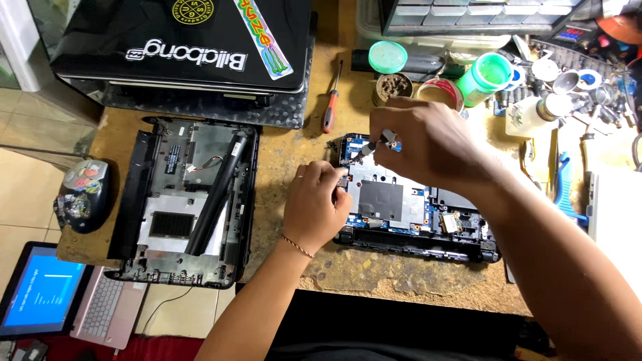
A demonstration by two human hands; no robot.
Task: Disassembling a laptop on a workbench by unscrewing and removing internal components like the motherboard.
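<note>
a: what is lying under the hands?

b: an opened laptop base point(414, 207) is lying near the front edge of a worn wooden workbench point(294, 154), its long axis running left to right, circuit board facing up.

a: and the hands?

b: the right hand point(428, 144) is closing its fingers around a slim grey-tipped tool point(370, 148), which is slanting down and to the left with its tip at the board's upper left corner. the left hand point(314, 207) is curling, fingers pressing on the board's left edge; whether it is pinching anything i cannot tell.

a: how many of each thing?

b: one removed black bottom cover point(184, 200) is lying to the left, long axis front to back. one red-handled screwdriver point(331, 107) is pointing away from the person. two closed black laptops point(180, 47) are stacking at the back left, one pink laptop point(63, 297) is glowing blue below the bench, and one mouse point(83, 194) is sitting at the left edge. two green-lidded jars point(485, 77) are standing at the back.

a: the room?

b: pale floor tiles point(27, 194) are showing on the left.
</note>
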